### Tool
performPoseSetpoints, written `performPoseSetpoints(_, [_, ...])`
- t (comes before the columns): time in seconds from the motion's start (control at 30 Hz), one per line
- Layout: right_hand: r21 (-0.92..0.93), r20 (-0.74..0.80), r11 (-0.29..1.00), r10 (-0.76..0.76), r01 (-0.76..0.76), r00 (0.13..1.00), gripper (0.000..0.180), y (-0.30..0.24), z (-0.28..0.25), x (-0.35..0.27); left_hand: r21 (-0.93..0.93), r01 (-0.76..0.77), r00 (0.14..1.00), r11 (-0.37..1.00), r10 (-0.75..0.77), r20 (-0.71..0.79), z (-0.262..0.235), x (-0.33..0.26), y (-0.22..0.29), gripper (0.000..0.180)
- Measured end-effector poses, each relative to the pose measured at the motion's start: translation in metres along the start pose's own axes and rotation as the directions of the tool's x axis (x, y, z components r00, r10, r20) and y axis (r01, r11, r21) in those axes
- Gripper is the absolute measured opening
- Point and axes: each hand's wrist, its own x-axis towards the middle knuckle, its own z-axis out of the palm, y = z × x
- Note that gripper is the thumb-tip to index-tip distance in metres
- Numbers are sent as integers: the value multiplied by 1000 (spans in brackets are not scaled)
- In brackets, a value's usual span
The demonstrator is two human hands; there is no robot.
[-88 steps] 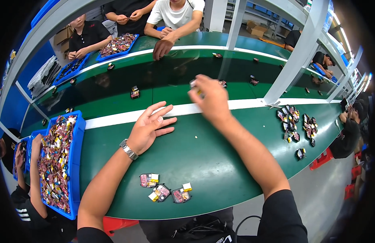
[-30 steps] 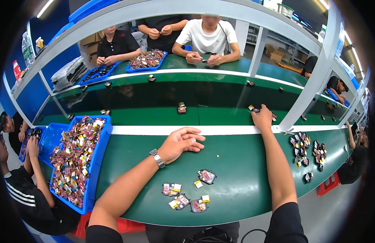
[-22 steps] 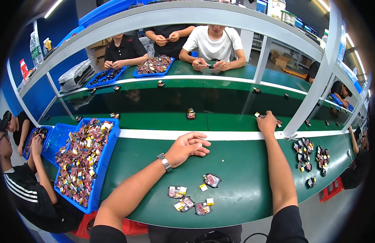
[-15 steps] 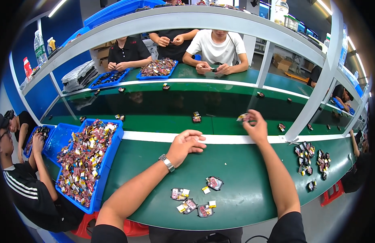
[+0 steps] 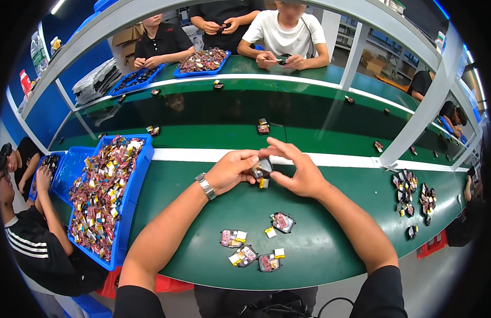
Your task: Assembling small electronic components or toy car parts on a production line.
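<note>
My left hand (image 5: 232, 170) and my right hand (image 5: 296, 169) meet over the green belt (image 5: 330, 206), both gripping one small dark flat part (image 5: 263, 169) with a yellow tab hanging below it. A metal watch sits on my left wrist. Several similar small parts (image 5: 253, 249) with pink faces and yellow tabs lie in a loose cluster nearer my body, apart from both hands.
A blue bin (image 5: 105, 196) full of mixed parts stands to my left. More parts (image 5: 415, 196) are piled at the right of the belt. Single parts (image 5: 263, 126) ride the raised dark conveyor beyond the white stripe. People sit opposite and at my left.
My right hand drew back from the far conveyor with a part and met my left hand, which rose off the belt; both now hold the part between them.
</note>
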Motion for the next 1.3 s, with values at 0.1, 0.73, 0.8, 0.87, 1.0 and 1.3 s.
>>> performPoseSetpoints(0.1, [-5,-135,997,79,-80,988,62,-3,2,0,-51,-49,997,997,45,-65,6,-2,3,40])
performPoseSetpoints(0.73, [-239,-133,971,-49,16,990,7,-3,12,-2,-166,-82,996,983,85,8,19,-1,-3,34])
performPoseSetpoints(0.8, [-226,-153,974,-42,7,987,7,-5,13,-2,-121,-123,990,985,131,56,22,-3,-1,39])
performPoseSetpoints(0.87, [-212,-172,977,-37,0,984,7,-5,14,-1,-121,-122,990,985,130,56,21,-2,-3,40])
performPoseSetpoints(1.0, [-153,-156,987,19,-43,987,8,-5,13,-2,-123,-121,990,985,128,53,19,-1,-5,43])
performPoseSetpoints(1.3, [-80,-73,997,17,-23,997,8,-4,9,-4,-78,-119,993,990,118,-18,25,-3,-3,34])
